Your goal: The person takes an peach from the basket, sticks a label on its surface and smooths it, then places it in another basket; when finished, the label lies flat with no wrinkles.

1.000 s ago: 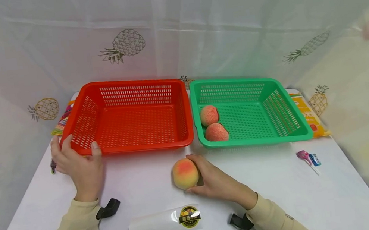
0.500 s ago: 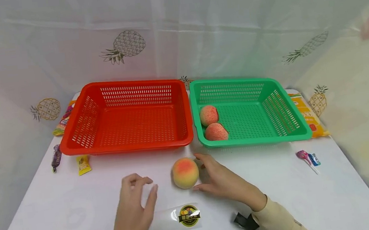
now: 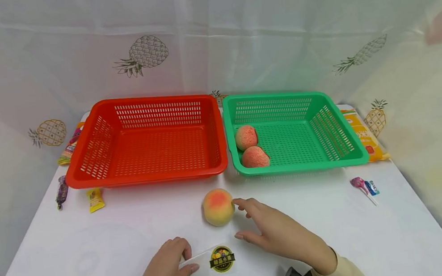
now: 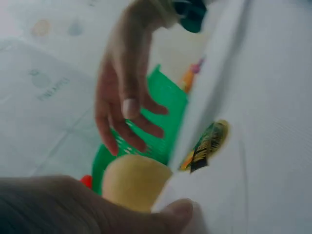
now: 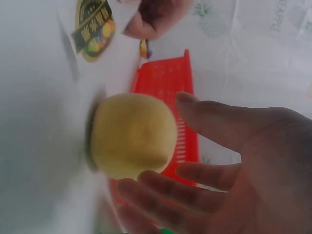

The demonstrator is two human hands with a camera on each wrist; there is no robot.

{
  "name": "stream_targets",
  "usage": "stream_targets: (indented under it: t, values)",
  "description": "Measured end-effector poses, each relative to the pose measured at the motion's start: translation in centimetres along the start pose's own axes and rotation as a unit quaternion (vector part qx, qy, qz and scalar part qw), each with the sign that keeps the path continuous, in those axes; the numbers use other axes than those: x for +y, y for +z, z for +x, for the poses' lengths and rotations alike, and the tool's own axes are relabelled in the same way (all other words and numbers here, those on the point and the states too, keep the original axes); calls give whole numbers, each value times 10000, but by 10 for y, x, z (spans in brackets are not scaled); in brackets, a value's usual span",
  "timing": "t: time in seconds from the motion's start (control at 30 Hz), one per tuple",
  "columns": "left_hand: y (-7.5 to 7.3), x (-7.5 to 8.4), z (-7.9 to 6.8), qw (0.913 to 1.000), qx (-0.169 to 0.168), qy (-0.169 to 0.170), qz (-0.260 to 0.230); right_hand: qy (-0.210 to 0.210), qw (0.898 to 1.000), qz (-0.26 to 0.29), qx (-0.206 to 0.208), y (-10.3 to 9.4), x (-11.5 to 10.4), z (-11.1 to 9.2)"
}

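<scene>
My left hand (image 3: 163,270) pinches the left part of a clear plastic sheet (image 3: 202,262), whose upper edge looks slightly raised. A round black-and-gold fruit label (image 3: 222,259) is on the sheet's right end. Whether the plastic is a bag or a single film I cannot tell. Just beyond it a yellow peach with a red-orange top (image 3: 218,207) sits on the white table. Beside the peach, on its right, my right hand (image 3: 281,231) is held with fingers spread and relaxed. In the right wrist view the thumb and fingers stand around the peach (image 5: 134,135) without gripping it.
A red basket (image 3: 148,178) stands at the back left. To its right is a green basket (image 3: 305,167) with two pinkish peaches (image 3: 255,157) in it. Wrapped sweets (image 3: 96,200) lie at the left, a lollipop (image 3: 359,183) at the right. A yellow packet (image 3: 367,140) is behind the green basket.
My left hand has moved from the red basket's front corner down to the plastic sheet and taken hold of it. My right hand has let go of the peach and drawn slightly back.
</scene>
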State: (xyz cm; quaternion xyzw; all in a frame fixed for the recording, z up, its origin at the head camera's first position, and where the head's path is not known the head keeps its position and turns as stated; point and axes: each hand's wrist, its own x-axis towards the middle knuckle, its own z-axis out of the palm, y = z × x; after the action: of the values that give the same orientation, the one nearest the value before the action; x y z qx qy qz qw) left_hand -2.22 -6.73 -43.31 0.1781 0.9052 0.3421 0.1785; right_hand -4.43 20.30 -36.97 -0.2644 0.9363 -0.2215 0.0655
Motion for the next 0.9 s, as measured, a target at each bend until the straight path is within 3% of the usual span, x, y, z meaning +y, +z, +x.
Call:
stream_targets:
  t: [0.07, 0.13, 0.2, 0.23, 0.3, 0.37, 0.4, 0.5, 0.6, 0.8, 0.9]
  values:
    - [-5, 1, 1, 9956, -412, 83, -835, -131, 9997, -109, 156, -2, -6, -2]
    - [-9, 5, 1, 9806, -780, 98, -1796, -328, 9976, -220, 566, -5, -13, -4]
    - [-13, 11, 2, 9520, -1092, 60, -2859, -542, 9907, -383, 1190, -7, -20, -5]
    - [-15, 15, 4, 9335, -1187, -36, -3383, -643, 9850, -452, 1538, -8, -24, -5]
    - [-18, 25, 8, 8998, -1180, -207, -4196, -847, 9705, -516, 2199, -10, -32, -5]
    - [-22, 36, 12, 8730, -1043, -289, -4756, -997, 9575, -531, 2654, -12, -39, -4]
    - [-23, 41, 15, 8668, -935, -300, -4889, -1085, 9525, -513, 2799, -12, -42, -4]
    - [-27, 54, 20, 8618, -567, -289, -5033, -1244, 9454, -437, 2981, -13, -48, -2]
    - [-29, 63, 23, 8586, -406, -262, -5104, -1220, 9436, -357, 3056, -12, -48, 0]
    - [-26, 71, 29, 8615, -400, 159, -5059, -1011, 9419, -209, 3196, -8, -42, 1]
    - [-25, 71, 29, 8682, -446, 337, -4931, -983, 9410, -244, 3230, -5, -40, 2]
